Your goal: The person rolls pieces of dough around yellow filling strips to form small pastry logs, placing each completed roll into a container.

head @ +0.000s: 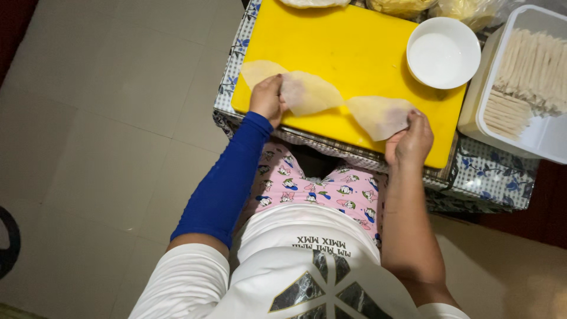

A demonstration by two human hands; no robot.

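Thin, pale, translucent wrappers lie on a yellow cutting board. The left hand pinches the middle wrapper; the right hand grips the edge of another wrapper. A third wrapper lies just beyond the left hand. A white bowl sits beyond the right hand. The surface wears a checked floral cloth over a tiled floor.

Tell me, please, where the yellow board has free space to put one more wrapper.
Free: the board middle, between the wrappers and the far edge, left of the bowl. Crowded: the near edge, where the left hand and right hand hold wrappers.
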